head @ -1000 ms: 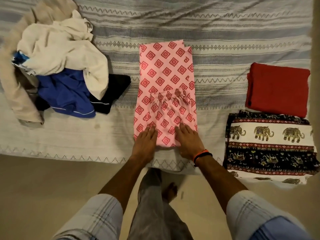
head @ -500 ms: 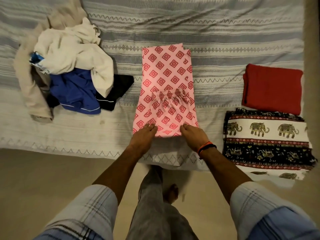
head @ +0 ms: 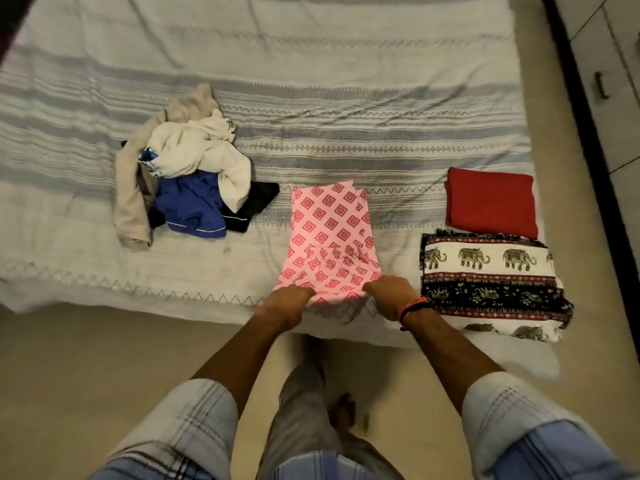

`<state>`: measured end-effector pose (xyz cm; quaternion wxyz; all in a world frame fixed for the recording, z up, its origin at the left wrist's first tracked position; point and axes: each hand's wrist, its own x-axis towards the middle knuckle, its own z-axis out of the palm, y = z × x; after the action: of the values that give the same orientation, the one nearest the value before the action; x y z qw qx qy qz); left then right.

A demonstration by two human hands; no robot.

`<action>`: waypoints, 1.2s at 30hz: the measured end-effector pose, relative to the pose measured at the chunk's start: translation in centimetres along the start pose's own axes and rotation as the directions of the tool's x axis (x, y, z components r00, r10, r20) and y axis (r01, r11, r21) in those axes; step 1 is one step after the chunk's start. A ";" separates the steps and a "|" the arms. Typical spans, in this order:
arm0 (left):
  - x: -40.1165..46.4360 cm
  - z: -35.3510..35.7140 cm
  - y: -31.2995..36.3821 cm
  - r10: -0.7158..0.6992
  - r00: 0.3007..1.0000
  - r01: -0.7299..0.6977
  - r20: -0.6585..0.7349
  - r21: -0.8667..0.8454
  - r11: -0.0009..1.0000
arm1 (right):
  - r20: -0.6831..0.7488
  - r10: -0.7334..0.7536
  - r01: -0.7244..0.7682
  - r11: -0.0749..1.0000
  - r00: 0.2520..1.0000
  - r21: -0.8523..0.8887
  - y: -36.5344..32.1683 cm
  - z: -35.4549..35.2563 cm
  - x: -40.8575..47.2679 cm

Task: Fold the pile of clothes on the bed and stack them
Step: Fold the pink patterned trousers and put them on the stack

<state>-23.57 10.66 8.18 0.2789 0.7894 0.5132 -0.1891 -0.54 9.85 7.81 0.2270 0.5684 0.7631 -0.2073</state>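
head | hands (head: 341, 297) grip pink garment (head: 329, 233) | unfolded pile (head: 187, 181) left, red fold (head: 491, 202) right

Pink garment (head: 329, 233) patterned with red diamonds; folded cloth (head: 491, 201) at three o'clock coloured plain red; bedspread (head: 346, 98) striped grey and white.

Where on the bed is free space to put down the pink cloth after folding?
Bare bedspread lies behind the pink cloth and between it and the red cloth. The right side is crowded: the red cloth lies close behind the elephant-print cloth. The unfolded pile fills the left.
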 end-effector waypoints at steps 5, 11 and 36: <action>-1.9 0.2 0.7 -0.042 0.999 0.043 0.017 -0.031 0.999 | -0.011 0.001 -0.001 1.000 1.000 0.030 -0.7 0.1 -2.2; -0.7 -1.8 0.0 -0.067 0.998 0.068 0.012 -0.060 0.996 | -0.032 0.016 -0.014 0.996 0.999 0.087 0.1 -2.3 -0.8; 21.0 -13.2 -11.1 -0.418 0.880 0.298 -0.225 -0.423 0.856 | -0.207 0.347 -0.227 0.865 0.915 0.448 8.6 -12.5 22.3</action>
<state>-25.09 37.36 3.38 0.3005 0.6298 0.7162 -0.0106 0.77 36.61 4.47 0.0190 0.7352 0.6317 -0.2451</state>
